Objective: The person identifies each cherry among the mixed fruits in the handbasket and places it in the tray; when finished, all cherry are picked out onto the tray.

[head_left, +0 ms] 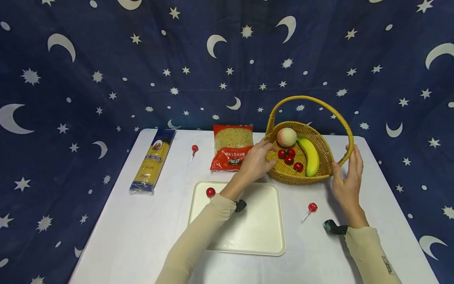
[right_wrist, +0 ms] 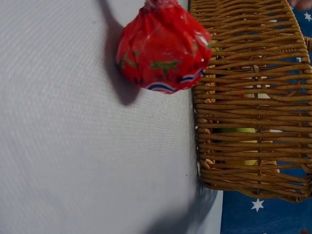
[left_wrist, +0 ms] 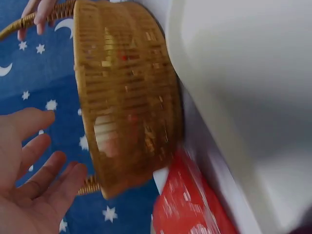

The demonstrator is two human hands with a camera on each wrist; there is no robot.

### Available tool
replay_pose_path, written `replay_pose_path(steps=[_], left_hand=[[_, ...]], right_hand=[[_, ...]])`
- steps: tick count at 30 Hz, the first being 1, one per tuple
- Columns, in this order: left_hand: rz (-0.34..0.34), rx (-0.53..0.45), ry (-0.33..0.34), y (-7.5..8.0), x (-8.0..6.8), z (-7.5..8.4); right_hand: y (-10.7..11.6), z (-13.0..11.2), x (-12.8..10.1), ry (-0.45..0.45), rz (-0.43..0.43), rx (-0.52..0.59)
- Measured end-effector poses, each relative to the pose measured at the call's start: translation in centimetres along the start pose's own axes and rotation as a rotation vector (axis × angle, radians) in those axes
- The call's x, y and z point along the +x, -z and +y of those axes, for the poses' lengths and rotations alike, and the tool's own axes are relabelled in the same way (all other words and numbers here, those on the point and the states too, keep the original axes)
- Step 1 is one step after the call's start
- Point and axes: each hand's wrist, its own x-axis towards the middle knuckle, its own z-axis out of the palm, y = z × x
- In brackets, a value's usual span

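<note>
The head view is giving me my clearest look: the basket (head_left: pixel 294 180) is standing at the far right of the counter (head_left: pixel 149 232), holding a peach (head_left: pixel 286 137), a banana (head_left: pixel 309 157) and some cherries (head_left: pixel 289 160). The left grip (head_left: pixel 256 159) is hovering by its left rim, fingers spread and pinching nothing. The right grip (head_left: pixel 347 179) is touching its other side, thumb toward me and fingers reaching behind the foot of the handle (head_left: pixel 301 97); I cannot tell whether they are pinching it.

What I am worrying about most is tipping. If the right side is taking the weight while the left is giving no support, the basket could be tilting, and the round peach and cherries would be rolling toward the low edge. The red pasta bag (head_left: pixel 227 154) is lying just beside the left hand, so a wide sweep could be dragging it along. The left sleeve (head_left: pixel 198 236) is crossing above the tray (head_left: pixel 255 225), where a low arm could be nudging the lone cherry (head_left: pixel 211 192). Near the right wrist a lollipop (head_left: pixel 312 207) is lying loose; pulling the basket nearer could be shoving it aside.
</note>
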Motion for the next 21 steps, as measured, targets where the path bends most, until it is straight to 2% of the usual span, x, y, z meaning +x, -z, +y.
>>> replay_pose_path(steps=[5, 9, 14, 21], left_hand=[[-0.051, -0.016, -0.034, -1.9, 1.9, 1.8], [-0.098, -0.005, -0.049, -3.8, 3.3, 2.9], [-0.162, -0.054, -0.04, -6.0, 4.4, 3.4], [-0.26, -0.01, -0.011, -7.5, 5.5, 4.0]], right_hand=[[0.0, 0.6, 0.0, 0.007, 0.003, -0.002], [0.0, 2.0, -0.1, 0.027, 0.013, 0.004], [0.1, 3.1, -0.2, 0.025, -0.003, 0.0], [0.3, 3.1, 0.0, 0.039, -0.007, -0.006]])
